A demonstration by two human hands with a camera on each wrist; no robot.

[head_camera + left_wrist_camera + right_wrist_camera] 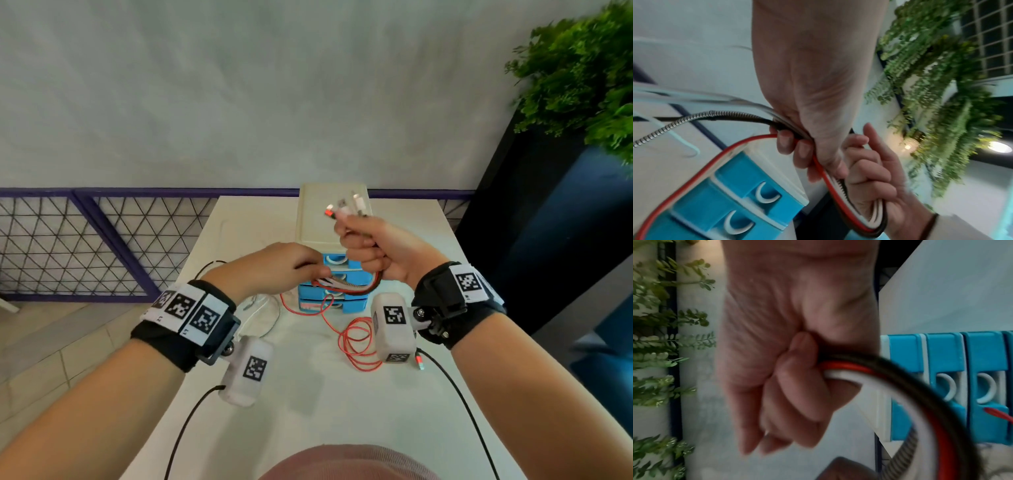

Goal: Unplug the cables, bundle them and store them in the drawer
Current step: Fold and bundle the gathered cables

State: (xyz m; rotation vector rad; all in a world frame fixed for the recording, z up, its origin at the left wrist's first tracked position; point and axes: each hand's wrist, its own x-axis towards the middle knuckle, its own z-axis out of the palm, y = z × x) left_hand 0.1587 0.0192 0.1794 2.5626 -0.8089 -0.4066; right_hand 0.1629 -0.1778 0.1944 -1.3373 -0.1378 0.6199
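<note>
My right hand (363, 240) grips a bundle of cables (349, 286) in a fist, and their plug ends (346, 207) stick up above it. The bundle holds red, white, black and metal-braided cables (838, 183). It loops down and left into my left hand (291, 267), which pinches the strands (789, 128) below the fist. Both hands hover in front of a small drawer unit (329, 219) with a cream top and blue drawers (945, 356), which look closed. The loose red cable (356, 342) lies coiled on the white table (342, 411).
A clear and a braided cable (263, 315) trail over the table's left part. A purple mesh railing (85, 240) runs behind the table. At the right stand a dark panel and a green plant (582, 75). Black camera leads (459, 394) cross the near table.
</note>
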